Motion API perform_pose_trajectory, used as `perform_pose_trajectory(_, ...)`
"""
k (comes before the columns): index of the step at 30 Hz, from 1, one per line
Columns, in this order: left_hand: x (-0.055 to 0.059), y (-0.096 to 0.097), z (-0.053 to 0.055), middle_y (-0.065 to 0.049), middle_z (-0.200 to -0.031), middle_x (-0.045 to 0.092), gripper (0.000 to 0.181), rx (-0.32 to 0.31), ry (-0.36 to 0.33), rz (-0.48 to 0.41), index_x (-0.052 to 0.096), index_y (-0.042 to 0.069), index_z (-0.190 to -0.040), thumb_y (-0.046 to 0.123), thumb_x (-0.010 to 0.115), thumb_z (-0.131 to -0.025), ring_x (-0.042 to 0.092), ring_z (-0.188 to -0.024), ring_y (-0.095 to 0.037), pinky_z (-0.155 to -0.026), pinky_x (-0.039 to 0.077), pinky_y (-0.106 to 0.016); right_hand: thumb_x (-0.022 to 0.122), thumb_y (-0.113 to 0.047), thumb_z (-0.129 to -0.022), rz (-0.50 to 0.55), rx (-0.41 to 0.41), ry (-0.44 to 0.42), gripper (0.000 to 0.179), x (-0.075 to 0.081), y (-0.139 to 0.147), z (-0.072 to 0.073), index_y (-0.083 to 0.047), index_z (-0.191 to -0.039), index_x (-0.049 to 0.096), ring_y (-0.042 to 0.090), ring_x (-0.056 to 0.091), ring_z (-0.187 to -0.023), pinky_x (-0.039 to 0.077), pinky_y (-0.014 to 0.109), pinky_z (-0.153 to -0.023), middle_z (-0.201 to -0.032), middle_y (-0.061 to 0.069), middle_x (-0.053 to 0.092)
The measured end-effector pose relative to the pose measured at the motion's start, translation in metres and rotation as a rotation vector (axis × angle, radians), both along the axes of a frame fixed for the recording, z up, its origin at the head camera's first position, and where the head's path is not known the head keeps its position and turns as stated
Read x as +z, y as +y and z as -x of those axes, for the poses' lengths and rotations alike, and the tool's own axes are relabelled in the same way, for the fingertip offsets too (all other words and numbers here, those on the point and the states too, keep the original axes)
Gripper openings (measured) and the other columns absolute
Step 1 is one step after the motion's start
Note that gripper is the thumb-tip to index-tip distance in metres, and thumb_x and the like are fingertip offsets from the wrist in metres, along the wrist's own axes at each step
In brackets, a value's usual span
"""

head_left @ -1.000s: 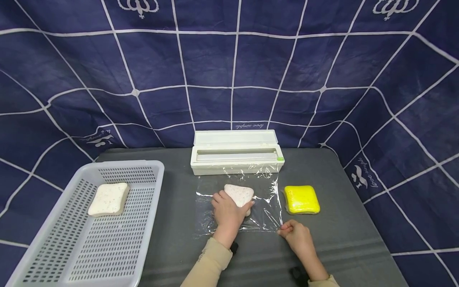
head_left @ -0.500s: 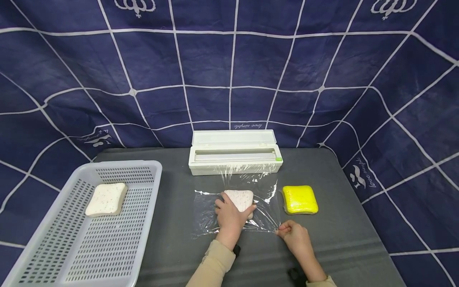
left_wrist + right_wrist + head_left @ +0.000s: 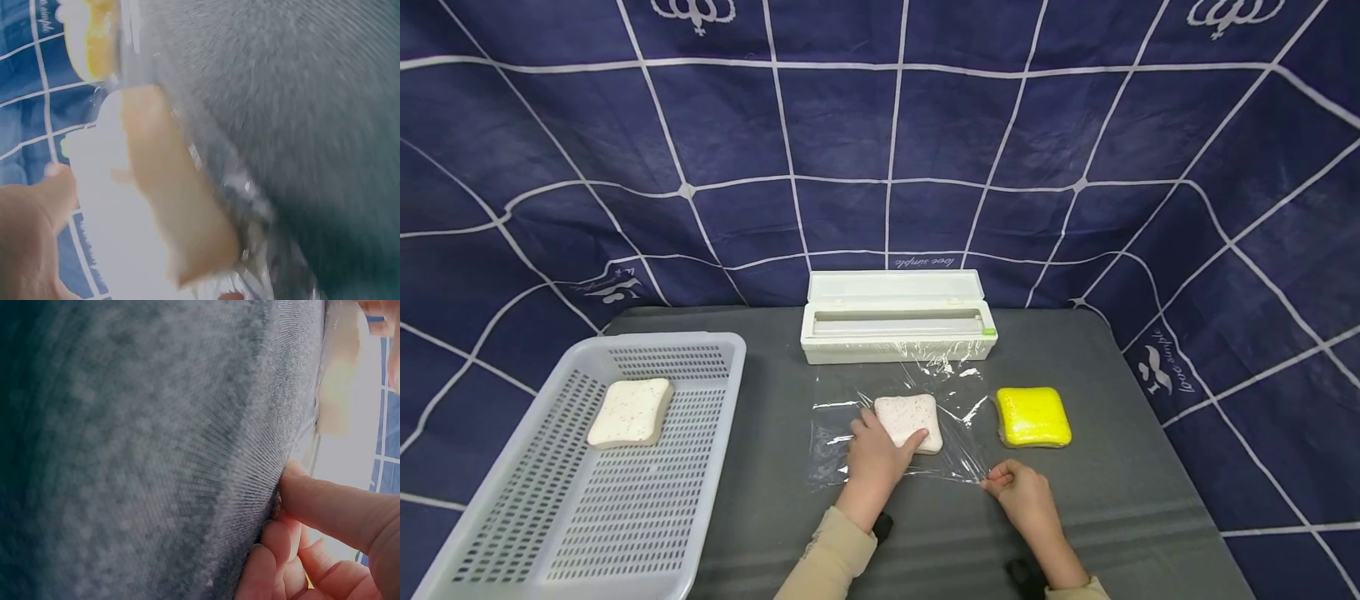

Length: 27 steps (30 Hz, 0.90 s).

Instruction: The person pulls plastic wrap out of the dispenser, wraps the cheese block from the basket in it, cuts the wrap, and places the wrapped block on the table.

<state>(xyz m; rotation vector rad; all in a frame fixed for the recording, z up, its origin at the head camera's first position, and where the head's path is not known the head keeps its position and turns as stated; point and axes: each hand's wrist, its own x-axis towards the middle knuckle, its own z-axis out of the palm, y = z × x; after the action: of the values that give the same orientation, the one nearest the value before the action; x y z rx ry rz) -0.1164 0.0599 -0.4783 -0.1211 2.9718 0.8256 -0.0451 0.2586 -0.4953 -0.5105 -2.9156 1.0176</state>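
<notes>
A white speckled square block [image 3: 912, 418] with rounded corners lies on a clear sheet of cling film [image 3: 955, 392] in the head view. My left hand [image 3: 874, 458] holds the block at its near left side, thumb and fingers spread around it. In the left wrist view, the block [image 3: 175, 187] shows a tan side, with the thumb [image 3: 59, 187] against one edge and one fingertip at the bottom. My right hand [image 3: 1022, 496] pinches the near right corner of the film. The right wrist view shows that thumb [image 3: 337, 503] pressed against the curled fingers.
Behind the block stands a white cling film dispenser [image 3: 898, 350], lid up, with the film running out of it. A yellow wrapped block [image 3: 1033, 417] lies to the right. At left, a pale perforated basket [image 3: 715, 467] holds another white speckled block [image 3: 631, 412].
The white block has turned and come slightly nearer, so more of its top shows. My left hand has shifted with it. The right hand keeps its pinch at the film corner.
</notes>
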Motion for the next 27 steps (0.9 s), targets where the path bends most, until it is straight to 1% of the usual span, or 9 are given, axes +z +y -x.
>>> perform_pose_trajectory(3,0.004,-0.02,-0.001,-0.028,-0.103,0.05,0.081,-0.079,-0.001,0.038,0.045,-0.013,-0.122,0.052,0.074,-0.082,0.058,-0.09,-0.041,-0.074,0.053,-0.049,0.083,-0.01,-0.075,0.002,0.003,-0.016,0.017,0.001,0.0,0.0,-0.006,-0.075,0.067,0.011,0.056,-0.058,0.042,0.028,-0.054,-0.065,0.0,0.066)
perform_pose_trajectory(5,0.006,-0.038,-0.001,-0.027,-0.104,0.053,0.073,-0.158,0.011,0.079,0.05,-0.012,-0.119,0.047,0.074,-0.083,0.056,-0.097,-0.041,-0.08,0.05,-0.052,0.083,-0.01,-0.075,0.004,0.01,-0.02,0.016,0.002,0.0,0.0,-0.005,-0.077,0.067,0.011,0.056,-0.058,0.042,0.028,-0.054,-0.066,0.0,0.066)
perform_pose_trajectory(7,0.007,-0.058,-0.001,-0.022,-0.102,0.055,0.063,-0.246,0.024,0.11,0.055,-0.007,-0.113,0.042,0.077,-0.083,0.054,-0.097,-0.037,-0.081,0.048,-0.051,0.082,-0.009,-0.076,-0.002,0.021,-0.007,0.015,0.003,0.0,0.0,-0.005,-0.078,0.068,0.011,0.056,-0.06,0.043,0.026,-0.055,-0.068,0.0,0.066)
perform_pose_trajectory(10,0.005,-0.086,-0.002,-0.011,-0.095,0.054,0.047,-0.371,0.064,0.11,0.059,0.003,-0.102,0.034,0.084,-0.077,0.051,-0.094,-0.029,-0.078,0.047,-0.047,0.082,-0.008,-0.077,-0.039,0.053,0.039,0.014,0.003,0.0,-0.001,-0.005,-0.081,0.069,0.012,0.058,-0.065,0.047,0.026,-0.06,-0.075,0.0,0.063)
perform_pose_trajectory(13,0.001,-0.107,-0.002,-0.002,-0.091,0.052,0.041,-0.45,0.096,0.099,0.06,0.012,-0.093,0.025,0.09,-0.069,0.047,-0.091,-0.022,-0.078,0.046,-0.043,0.084,-0.007,-0.074,-0.1,0.108,0.08,0.017,0.003,-0.001,-0.001,-0.009,-0.083,0.069,0.013,0.056,-0.072,0.048,0.028,-0.066,-0.081,0.001,0.058)
perform_pose_trajectory(15,-0.002,-0.115,-0.003,0.001,-0.09,0.052,0.042,-0.479,0.11,0.084,0.061,0.015,-0.09,0.021,0.093,-0.064,0.047,-0.091,-0.019,-0.079,0.046,-0.043,0.086,-0.007,-0.071,-0.131,0.159,0.096,0.021,0.003,-0.001,-0.001,-0.011,-0.083,0.07,0.014,0.054,-0.076,0.048,0.031,-0.069,-0.083,0.001,0.056)
perform_pose_trajectory(20,-0.009,-0.125,-0.008,0.004,-0.086,0.051,0.04,-0.499,0.101,0.057,0.062,0.017,-0.082,0.014,0.094,-0.059,0.043,-0.086,-0.015,-0.079,0.044,-0.04,0.09,-0.007,-0.064,-0.161,0.261,0.071,0.028,0.004,0.002,0.001,-0.012,-0.082,0.07,0.014,0.048,-0.08,0.044,0.033,-0.07,-0.082,-0.002,0.054)
perform_pose_trajectory(24,-0.014,-0.13,-0.011,0.006,-0.083,0.05,0.032,-0.479,0.093,0.058,0.062,0.019,-0.077,0.013,0.091,-0.064,0.043,-0.085,-0.014,-0.079,0.045,-0.037,0.09,-0.007,-0.063,-0.181,0.285,0.043,0.027,0.003,0.006,0.004,-0.014,-0.077,0.069,0.011,0.046,-0.076,0.043,0.029,-0.068,-0.077,-0.005,0.051)
perform_pose_trajectory(27,-0.018,-0.133,-0.011,0.007,-0.082,0.051,0.027,-0.462,0.116,0.065,0.062,0.021,-0.071,0.012,0.088,-0.069,0.045,-0.083,-0.014,-0.078,0.047,-0.034,0.089,-0.006,-0.065,-0.213,0.307,0.069,0.025,0.003,0.007,0.005,-0.016,-0.072,0.067,0.009,0.046,-0.072,0.043,0.027,-0.065,-0.073,-0.007,0.051)
